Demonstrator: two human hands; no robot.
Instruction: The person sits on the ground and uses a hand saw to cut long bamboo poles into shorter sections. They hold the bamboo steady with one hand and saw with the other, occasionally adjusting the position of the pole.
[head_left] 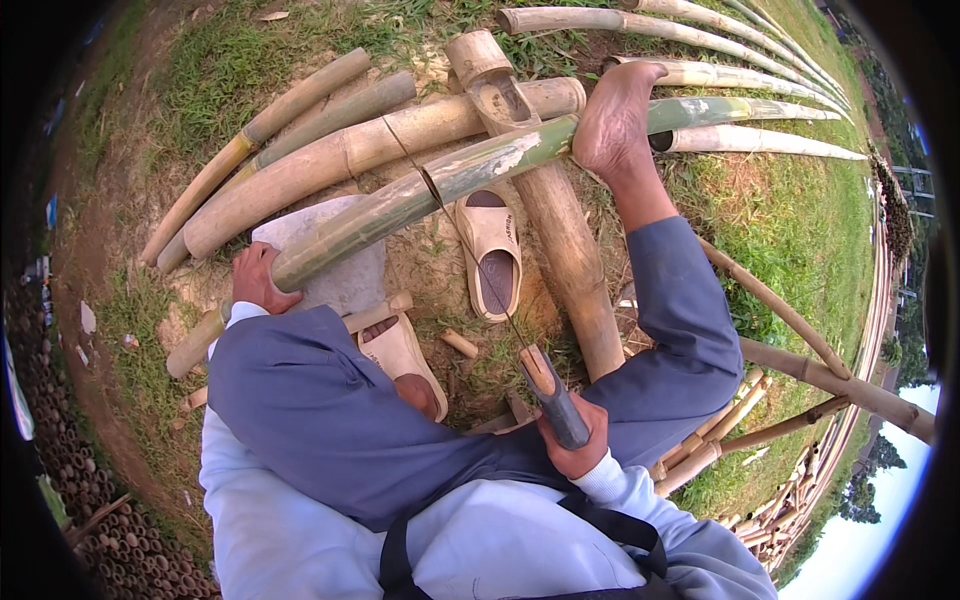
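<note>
Both hands grip: right hand (pixel 572 437) closed round the saw's grey handle (pixel 555 398), its thin blade crossing the long green bamboo pole (pixel 420 195), whose near end the left hand (pixel 258 280) clasps.

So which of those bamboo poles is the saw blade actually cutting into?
The green bamboo pole, lying diagonally across the tan ones. The left hand grips its near end, a bare foot pins it, and the saw blade crosses it.
</note>
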